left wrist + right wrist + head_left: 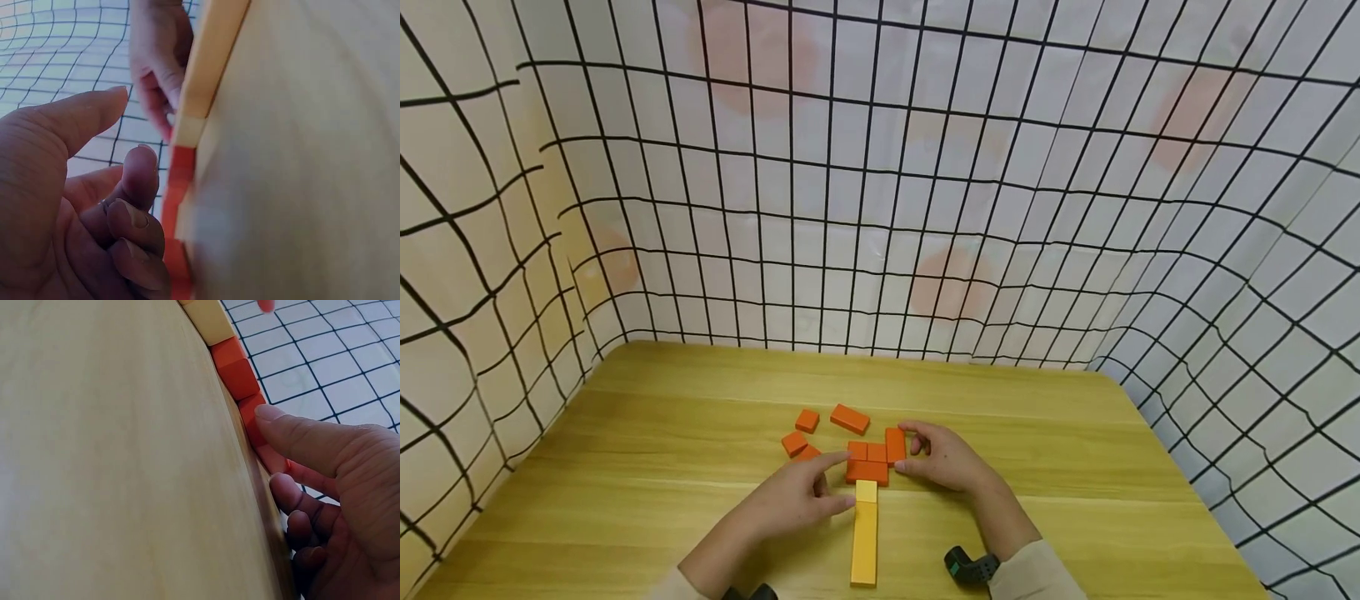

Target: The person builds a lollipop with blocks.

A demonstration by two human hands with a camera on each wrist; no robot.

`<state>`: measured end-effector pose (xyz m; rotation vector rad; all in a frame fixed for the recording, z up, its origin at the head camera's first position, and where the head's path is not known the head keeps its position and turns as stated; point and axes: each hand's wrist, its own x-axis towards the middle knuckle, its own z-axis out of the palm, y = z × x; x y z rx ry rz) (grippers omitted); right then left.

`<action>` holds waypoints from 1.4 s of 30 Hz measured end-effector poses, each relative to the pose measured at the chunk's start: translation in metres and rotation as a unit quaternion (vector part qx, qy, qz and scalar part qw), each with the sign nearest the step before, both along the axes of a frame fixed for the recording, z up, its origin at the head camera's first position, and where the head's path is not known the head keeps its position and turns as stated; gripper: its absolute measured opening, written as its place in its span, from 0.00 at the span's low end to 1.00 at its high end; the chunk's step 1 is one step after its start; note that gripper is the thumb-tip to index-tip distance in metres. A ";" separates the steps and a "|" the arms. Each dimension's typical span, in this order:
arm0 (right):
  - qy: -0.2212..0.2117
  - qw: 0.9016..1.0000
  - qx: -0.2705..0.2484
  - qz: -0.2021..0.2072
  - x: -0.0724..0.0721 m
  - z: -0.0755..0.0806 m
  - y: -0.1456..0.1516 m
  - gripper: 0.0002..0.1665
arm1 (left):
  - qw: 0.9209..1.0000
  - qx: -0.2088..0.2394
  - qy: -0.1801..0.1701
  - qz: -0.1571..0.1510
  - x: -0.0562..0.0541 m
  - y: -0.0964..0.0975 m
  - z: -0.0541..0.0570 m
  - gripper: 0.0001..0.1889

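My right hand (951,458) pinches an upright orange rectangular block (896,446) lengthwise, thumb at its near end and index finger at its far end. That block stands against the right side of two small orange square blocks (876,452). Below them lies a crosswise orange rectangular block (867,473). My left hand (793,500) reaches in from the left, its index fingertip at the left small square and its thumb beside the pale yellow block (867,491). In the left wrist view, nothing shows between the left thumb (94,119) and fingers.
A long yellow block (864,546) runs toward me below the pale one. Loose orange blocks lie behind and left, among them a rectangle (850,419) and a small square (807,421). Black netting (880,208) surrounds the wooden table (700,392) at the back and sides.
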<state>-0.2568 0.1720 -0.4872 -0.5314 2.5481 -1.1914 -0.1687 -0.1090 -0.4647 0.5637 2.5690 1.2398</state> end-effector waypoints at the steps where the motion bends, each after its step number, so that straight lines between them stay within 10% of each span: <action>1: -0.002 1.000 -0.001 -0.001 0.000 0.000 0.000 0.40 | 1.000 -0.001 0.005 0.002 -0.001 -0.001 0.001 0.37; 25: -0.009 1.000 0.012 0.002 0.001 0.004 -0.002 0.41 | 0.997 -0.034 -0.017 0.067 -0.012 -0.050 0.013 0.29; 42: -0.013 1.000 0.007 0.004 0.000 0.005 0.000 0.40 | 0.995 -0.071 -0.040 0.057 -0.019 -0.060 0.005 0.22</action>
